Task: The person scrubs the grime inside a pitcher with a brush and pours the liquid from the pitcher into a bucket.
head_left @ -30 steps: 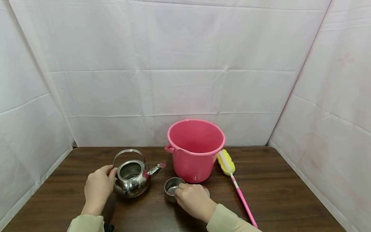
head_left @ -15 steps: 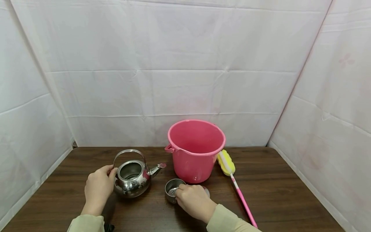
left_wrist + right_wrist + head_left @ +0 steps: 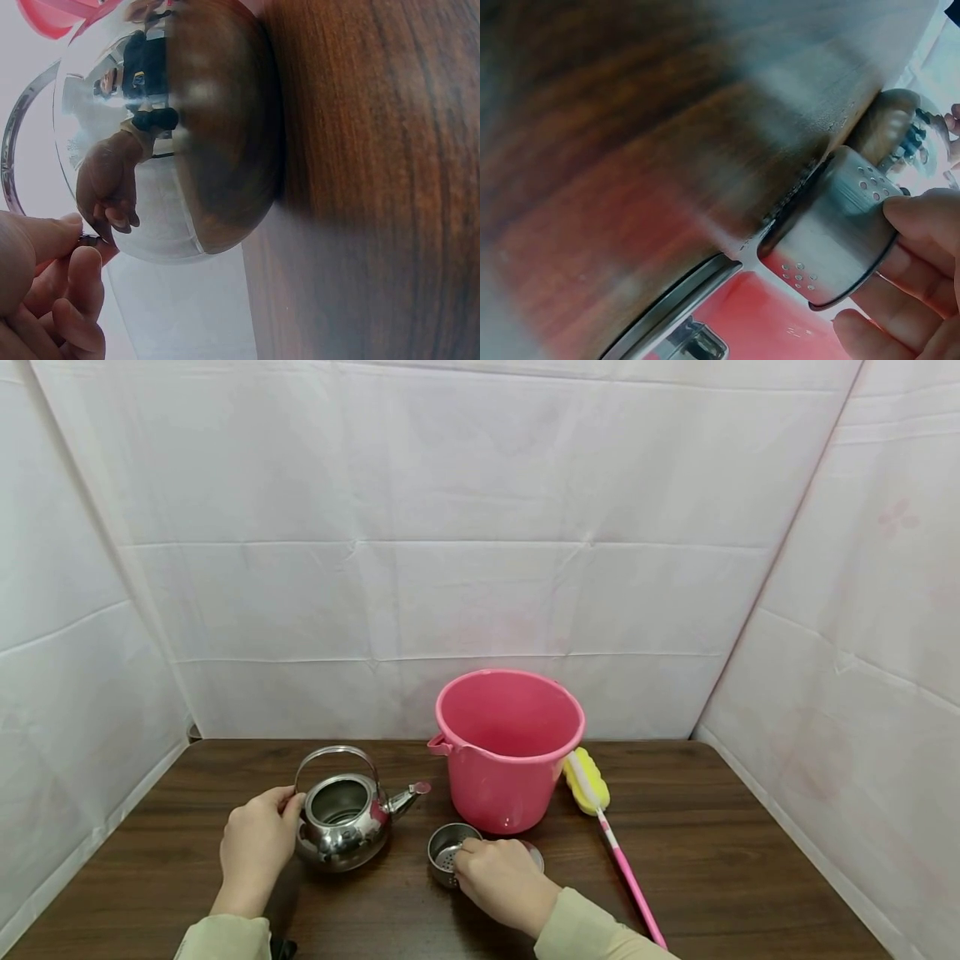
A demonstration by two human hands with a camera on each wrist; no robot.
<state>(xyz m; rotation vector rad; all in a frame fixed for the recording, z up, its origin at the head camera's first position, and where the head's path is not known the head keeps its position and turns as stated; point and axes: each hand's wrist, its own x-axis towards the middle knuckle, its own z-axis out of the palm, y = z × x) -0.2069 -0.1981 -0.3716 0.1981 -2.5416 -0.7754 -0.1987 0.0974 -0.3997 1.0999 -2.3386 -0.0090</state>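
A steel teapot stands without its lid on the table, its spout pointing right. My left hand pinches the lower end of its arched handle between thumb and fingers, as the left wrist view also shows at the handle's joint. Right of the teapot is a perforated steel strainer cup, upright. My right hand pinches its rim; in the right wrist view the thumb lies on the outside of the cup. A round steel lid with a knob lies beside the cup, partly hidden by my right hand in the head view.
A pink bucket stands behind the strainer cup and lid. To its right lies a brush with a yellow sponge head and a pink handle. White sheeting hangs behind the dark wooden table and at both sides.
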